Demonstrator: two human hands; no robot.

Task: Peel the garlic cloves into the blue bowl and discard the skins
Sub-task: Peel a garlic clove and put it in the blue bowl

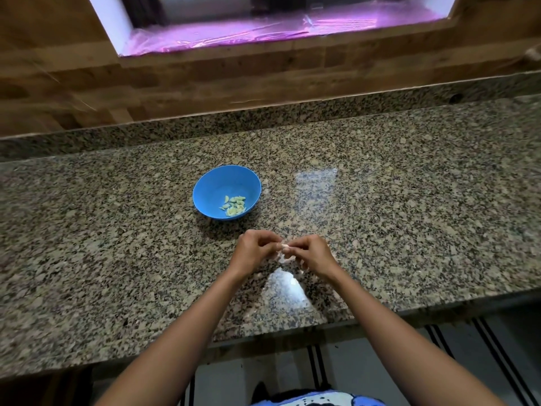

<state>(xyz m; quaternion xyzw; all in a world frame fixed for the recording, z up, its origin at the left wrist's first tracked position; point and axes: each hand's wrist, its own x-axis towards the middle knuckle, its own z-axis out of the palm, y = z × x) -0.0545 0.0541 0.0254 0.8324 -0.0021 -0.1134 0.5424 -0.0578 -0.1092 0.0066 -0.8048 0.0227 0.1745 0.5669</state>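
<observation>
A blue bowl (pixel 205 189) stands on the granite counter, a little left of centre, with several pale peeled garlic cloves (pixel 234 205) lying at its bottom. In front of the bowl, my left hand (pixel 254 251) and my right hand (pixel 310 253) meet above the counter. Both pinch a small whitish garlic clove (pixel 284 246) between their fingertips. Loose pale skin (pixel 283 258) shows just under the fingers; I cannot tell if it hangs from the clove or lies on the counter.
The speckled granite counter (pixel 409 200) runs the full width, its front edge close to my body. A low granite upstand and a wooden wall (pixel 205 83) with a window sill close off the back. Bright reflections lie on the stone near my hands.
</observation>
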